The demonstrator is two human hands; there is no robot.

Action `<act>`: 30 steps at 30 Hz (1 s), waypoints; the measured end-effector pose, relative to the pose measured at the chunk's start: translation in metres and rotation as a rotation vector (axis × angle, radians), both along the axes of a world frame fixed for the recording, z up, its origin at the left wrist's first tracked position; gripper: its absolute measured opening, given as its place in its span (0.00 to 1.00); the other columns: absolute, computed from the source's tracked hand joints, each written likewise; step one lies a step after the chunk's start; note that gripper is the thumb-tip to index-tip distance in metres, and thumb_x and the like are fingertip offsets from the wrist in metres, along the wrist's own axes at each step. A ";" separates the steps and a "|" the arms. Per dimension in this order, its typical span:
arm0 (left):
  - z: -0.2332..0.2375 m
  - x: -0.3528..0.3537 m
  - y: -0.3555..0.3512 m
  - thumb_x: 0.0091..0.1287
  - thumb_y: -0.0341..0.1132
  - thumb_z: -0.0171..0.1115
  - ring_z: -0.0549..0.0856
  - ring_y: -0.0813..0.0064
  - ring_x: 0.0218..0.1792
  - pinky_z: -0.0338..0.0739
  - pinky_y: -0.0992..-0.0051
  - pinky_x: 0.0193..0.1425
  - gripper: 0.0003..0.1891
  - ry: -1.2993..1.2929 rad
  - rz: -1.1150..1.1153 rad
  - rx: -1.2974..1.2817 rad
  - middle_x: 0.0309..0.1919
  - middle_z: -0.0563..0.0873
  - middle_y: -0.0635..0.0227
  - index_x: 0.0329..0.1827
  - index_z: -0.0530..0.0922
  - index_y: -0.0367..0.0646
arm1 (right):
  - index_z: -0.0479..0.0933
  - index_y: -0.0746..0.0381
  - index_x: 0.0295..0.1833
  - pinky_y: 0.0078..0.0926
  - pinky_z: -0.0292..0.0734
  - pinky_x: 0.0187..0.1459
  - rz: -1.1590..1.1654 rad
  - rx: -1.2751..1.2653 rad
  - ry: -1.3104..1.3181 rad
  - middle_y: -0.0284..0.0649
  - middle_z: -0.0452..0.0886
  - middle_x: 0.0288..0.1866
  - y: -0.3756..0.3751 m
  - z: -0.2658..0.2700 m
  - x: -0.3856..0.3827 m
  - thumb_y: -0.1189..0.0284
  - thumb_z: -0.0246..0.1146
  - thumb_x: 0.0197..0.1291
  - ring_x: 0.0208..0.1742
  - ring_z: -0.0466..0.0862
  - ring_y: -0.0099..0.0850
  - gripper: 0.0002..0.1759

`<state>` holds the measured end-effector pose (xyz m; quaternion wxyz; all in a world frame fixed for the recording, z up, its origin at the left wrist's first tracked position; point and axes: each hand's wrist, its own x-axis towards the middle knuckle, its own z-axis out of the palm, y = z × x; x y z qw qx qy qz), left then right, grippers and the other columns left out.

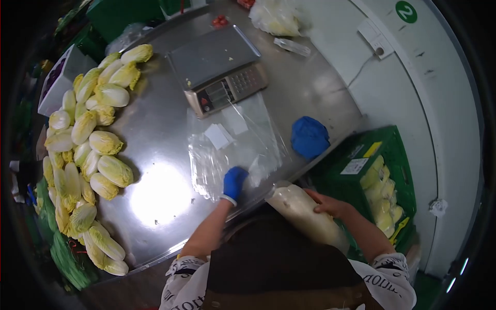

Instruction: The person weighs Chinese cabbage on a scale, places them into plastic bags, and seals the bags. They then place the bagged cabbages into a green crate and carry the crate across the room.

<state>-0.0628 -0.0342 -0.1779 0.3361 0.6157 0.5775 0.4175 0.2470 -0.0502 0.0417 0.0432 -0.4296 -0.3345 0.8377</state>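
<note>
My left hand (235, 183), in a blue glove, is closed at the near edge of a stack of clear plastic bags (248, 144) on the steel table; what its fingers pinch, if anything, is too small to tell. My right hand (329, 203), bare, grips a pale bagged cabbage (302, 209) from its right side, at the table's front edge against my apron. Two white slips of paper (219, 136) lie on the bags. Many loose pale-yellow cabbages (106, 142) are heaped along the table's left side.
A weighing scale (219, 67) stands behind the bags. A crumpled blue bundle (309, 137) lies near the table's right edge. Right of the table is a green crate (336, 181) with wrapped cabbages. Farther back are a clear packet (292, 47), a filled plastic bag (275, 15) and small red items (220, 21).
</note>
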 end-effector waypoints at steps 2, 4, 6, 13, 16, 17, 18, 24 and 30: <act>0.026 -0.007 0.004 0.62 0.33 0.61 0.83 0.57 0.35 0.75 0.66 0.42 0.07 -0.170 -0.012 -0.185 0.33 0.83 0.55 0.34 0.82 0.39 | 0.43 0.63 0.76 0.33 0.47 0.72 -0.015 0.011 0.045 0.44 0.51 0.75 0.007 -0.002 -0.001 0.48 0.74 0.35 0.76 0.51 0.35 0.67; 0.054 -0.012 0.004 0.62 0.33 0.61 0.84 0.60 0.36 0.76 0.68 0.42 0.07 -0.236 -0.049 -0.295 0.34 0.84 0.55 0.35 0.82 0.39 | 0.43 0.62 0.76 0.33 0.46 0.72 -0.037 0.040 0.094 0.45 0.51 0.76 0.011 -0.014 -0.002 0.50 0.74 0.35 0.76 0.51 0.35 0.67; 0.087 -0.014 0.002 0.63 0.33 0.61 0.84 0.62 0.36 0.76 0.69 0.42 0.07 -0.234 -0.092 -0.339 0.34 0.84 0.56 0.36 0.82 0.39 | 0.43 0.62 0.76 0.33 0.46 0.72 -0.044 0.063 0.126 0.44 0.51 0.76 0.018 -0.017 -0.008 0.52 0.74 0.34 0.76 0.52 0.36 0.67; 0.062 -0.012 -0.009 0.62 0.34 0.58 0.81 0.52 0.37 0.76 0.61 0.42 0.07 0.141 -0.325 -0.091 0.35 0.82 0.55 0.38 0.79 0.41 | 0.44 0.62 0.76 0.34 0.47 0.72 -0.023 0.111 0.228 0.44 0.52 0.76 0.027 -0.007 -0.019 0.54 0.74 0.33 0.76 0.53 0.36 0.66; 0.036 -0.004 -0.020 0.59 0.29 0.57 0.82 0.53 0.37 0.76 0.63 0.45 0.07 0.189 -0.245 -0.045 0.35 0.83 0.56 0.37 0.81 0.40 | 0.44 0.60 0.77 0.31 0.49 0.71 0.034 0.116 0.140 0.41 0.54 0.74 0.028 -0.002 -0.022 0.48 0.73 0.30 0.74 0.56 0.33 0.69; 0.039 -0.004 -0.021 0.59 0.29 0.58 0.82 0.54 0.37 0.76 0.64 0.45 0.06 0.248 -0.199 -0.047 0.34 0.84 0.57 0.37 0.81 0.41 | 0.44 0.61 0.76 0.33 0.49 0.72 0.020 0.092 0.150 0.42 0.53 0.75 0.026 -0.004 -0.019 0.50 0.73 0.32 0.74 0.55 0.34 0.67; 0.043 -0.006 -0.022 0.59 0.29 0.58 0.82 0.54 0.37 0.76 0.64 0.45 0.06 0.305 -0.153 -0.052 0.34 0.84 0.57 0.37 0.81 0.41 | 0.44 0.61 0.76 0.34 0.48 0.72 0.005 0.065 0.158 0.43 0.52 0.75 0.024 -0.008 -0.015 0.51 0.73 0.34 0.75 0.54 0.35 0.66; 0.014 -0.030 -0.020 0.56 0.30 0.65 0.83 0.59 0.36 0.77 0.67 0.44 0.06 0.000 -0.158 -0.123 0.33 0.85 0.58 0.36 0.84 0.42 | 0.44 0.61 0.76 0.35 0.47 0.72 0.027 0.078 0.153 0.45 0.51 0.76 0.019 -0.025 -0.007 0.50 0.72 0.36 0.76 0.52 0.37 0.65; 0.057 -0.028 -0.005 0.53 0.32 0.67 0.81 0.57 0.35 0.75 0.65 0.44 0.05 0.119 -0.164 -0.139 0.30 0.83 0.60 0.28 0.81 0.41 | 0.43 0.61 0.77 0.34 0.48 0.72 0.064 0.112 0.120 0.43 0.52 0.75 0.025 -0.015 -0.021 0.49 0.71 0.35 0.75 0.54 0.35 0.66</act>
